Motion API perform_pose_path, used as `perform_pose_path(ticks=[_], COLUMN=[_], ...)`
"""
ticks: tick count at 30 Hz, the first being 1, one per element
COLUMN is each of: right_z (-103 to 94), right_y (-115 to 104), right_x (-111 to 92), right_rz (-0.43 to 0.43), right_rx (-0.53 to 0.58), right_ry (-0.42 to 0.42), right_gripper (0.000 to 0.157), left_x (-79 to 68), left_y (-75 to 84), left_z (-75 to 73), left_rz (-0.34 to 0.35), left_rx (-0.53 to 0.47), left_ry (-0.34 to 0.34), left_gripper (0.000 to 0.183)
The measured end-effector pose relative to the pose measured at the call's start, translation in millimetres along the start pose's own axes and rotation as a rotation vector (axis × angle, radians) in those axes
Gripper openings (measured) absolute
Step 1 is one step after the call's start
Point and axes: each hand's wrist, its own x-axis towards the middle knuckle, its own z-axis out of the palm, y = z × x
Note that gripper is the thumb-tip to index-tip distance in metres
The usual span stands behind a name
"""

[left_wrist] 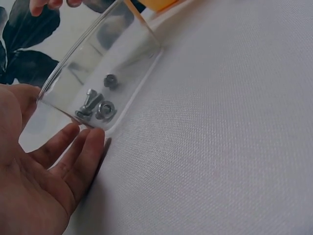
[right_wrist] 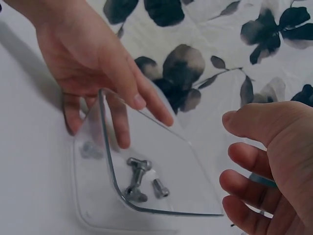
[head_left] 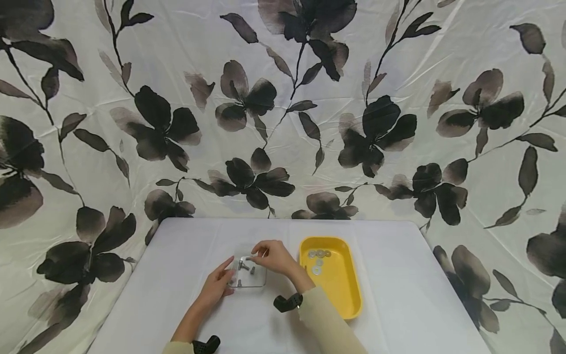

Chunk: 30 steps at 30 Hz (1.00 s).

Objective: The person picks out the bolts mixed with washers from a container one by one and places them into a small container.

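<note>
A clear, open-topped plastic box (head_left: pixel 260 284) stands on the table with several metal bolts (head_left: pixel 244 266) inside. In the left wrist view the bolts (left_wrist: pixel 90 103) lie grouped in the corner nearest the left hand. My left hand (head_left: pixel 215 284) rests against the box's left side, its fingers spread and fairly straight along the outer wall. Above the box's right back part hovers my right hand (head_left: pixel 275 256). Seen from the right wrist, the right hand's (right_wrist: pixel 264 161) fingers are loosely bent, thumb and fingertips apart, with nothing visible between them.
A yellow tray (head_left: pixel 353 290) lies right of the box, under the right forearm's side. Several flat metal washers (head_left: pixel 316 270) are in its far left part. The white-covered table (head_left: pixel 411 285) meets a floral cloth (head_left: pixel 247 184) at its far edge.
</note>
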Motion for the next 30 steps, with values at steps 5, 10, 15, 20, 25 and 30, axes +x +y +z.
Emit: perform_pose_path(ticks=[5, 10, 15, 20, 25, 30], right_z=[-6.9, -16.4, -29.1, -36.4, -48.1, -59.7], right_y=[4, 9, 13, 16, 22, 28], right_x=[-8, -16, -22, -26, -31, -37], right_rz=[0.008, 0.037, 0.078, 0.087, 0.114, 0.131], right_rx=[-0.001, -0.018, 0.012, 0.03, 0.011, 0.01], right_ry=[0.014, 0.032, 0.059, 0.055, 0.064, 0.071], right_gripper=[0.007, 0.005, 0.004, 0.005, 0.004, 0.007], left_x=[-1.6, -2.8, -3.4, -7.0, -13.2, -18.0], left_y=[0.4, 2.7, 17.5, 34.6, 56.0, 67.0], left_z=[0.8, 1.4, 7.1, 18.3, 35.7, 53.8], left_rz=[-0.005, 0.013, 0.141, 0.281, 0.383, 0.428], left_rx=[0.015, 0.11, 0.326, 0.442, 0.435, 0.374], left_ry=[-0.005, -0.032, 0.016, 0.119, 0.135, 0.088], left_gripper=[0.049, 0.05, 0.051, 0.046, 0.04, 0.036])
